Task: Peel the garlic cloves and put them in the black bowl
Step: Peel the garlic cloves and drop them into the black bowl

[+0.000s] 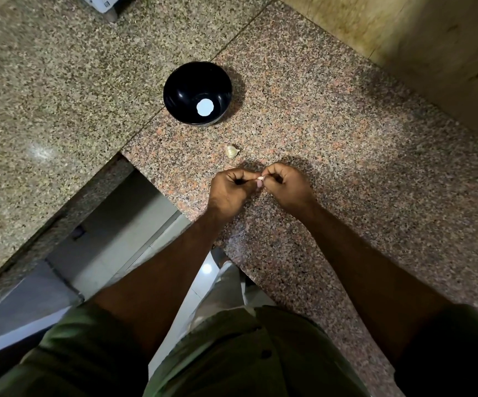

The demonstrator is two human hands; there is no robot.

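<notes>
No text, label, brand, number or sign can be read anywhere in this view.

glossy black bowl (186, 90), polished speckled granite counter (332, 138)

speckled granite counter (346, 138), green shirt (232, 353)

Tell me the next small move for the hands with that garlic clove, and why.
Probably keep pulling the skin off: both the left hand and the right hand pinch the garlic clove above the counter, and papery skin seems to cling to it. The black bowl sits farther away with no clove visible inside, so dropping it in comes afterwards.
</notes>
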